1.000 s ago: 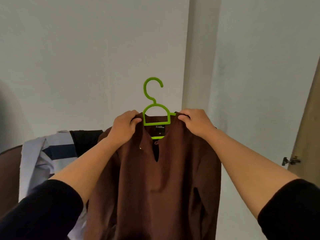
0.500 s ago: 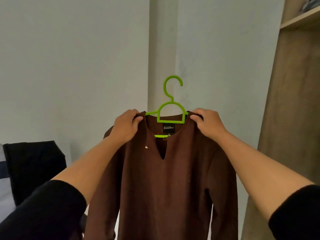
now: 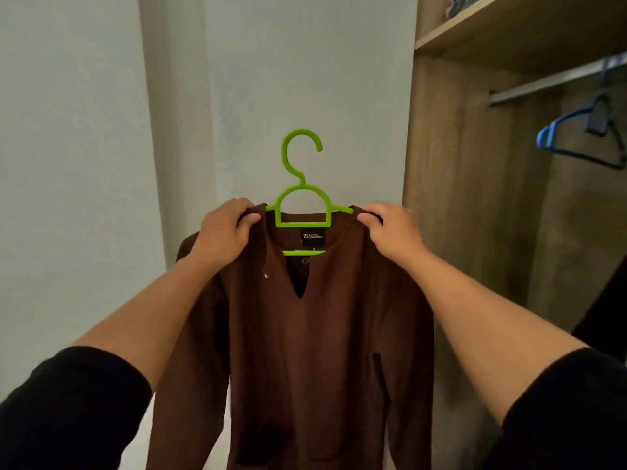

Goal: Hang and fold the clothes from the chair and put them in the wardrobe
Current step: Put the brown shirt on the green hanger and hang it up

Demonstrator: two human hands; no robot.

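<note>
Both of my hands hold up one brown shirt (image 3: 305,351) in front of me, at about the height of my chest, before a pale wall (image 3: 84,164). It hangs on a green hanger (image 3: 303,205), whose shoulders run inside the neck opening while its hook stands upright and free above the collar, catching on nothing. My left hand (image 3: 224,237) grips the shirt's left shoulder just beside the collar, fingers curled over the top edge and thumb pinching the cloth from the front. My right hand (image 3: 390,228) grips the other shoulder the same way, fingers curled over the fabric where the hanger's arm slips under it. A black label (image 3: 312,237) with white lettering shows inside the back of the neck, and below it the front opens in a short V slit. The body of the shirt falls straight down between my forearms, and its long sleeves hang at either side, out of view at the bottom. My own black sleeves (image 3: 68,408) are pushed back above the elbows. To my right stands the open wardrobe (image 3: 451,198), made of light wood, with a shelf (image 3: 509,32) high up and a metal rail (image 3: 549,81) under it. One blue hanger (image 3: 576,137) hangs on that rail, well apart from the shirt. Something grey lies on the shelf, too blurred for me to tell what it is.
</note>
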